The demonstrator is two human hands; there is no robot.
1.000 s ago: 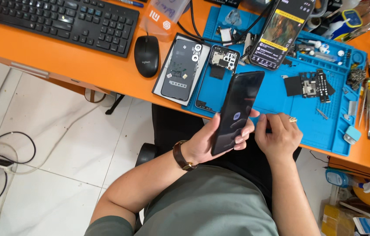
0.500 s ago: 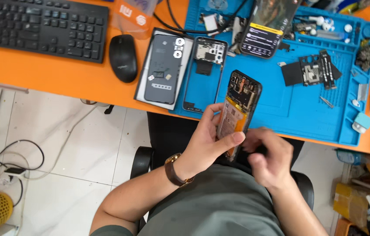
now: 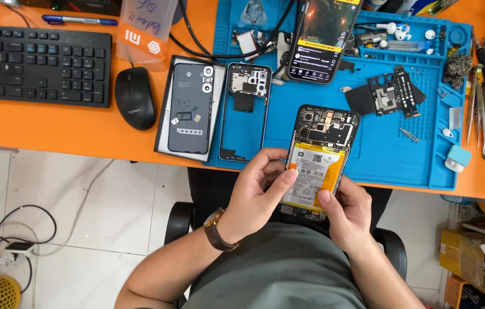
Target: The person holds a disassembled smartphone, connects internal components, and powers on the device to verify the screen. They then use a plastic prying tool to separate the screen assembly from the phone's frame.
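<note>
Two hands are holding an open phone.
Left hand and right hand are gripping it, yellow battery showing, mid-frame.

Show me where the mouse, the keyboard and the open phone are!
mouse (image 3: 135, 97), head view, middle of its back.
keyboard (image 3: 36, 66), head view, middle keys.
open phone (image 3: 318, 166), head view, yellow battery.
</note>
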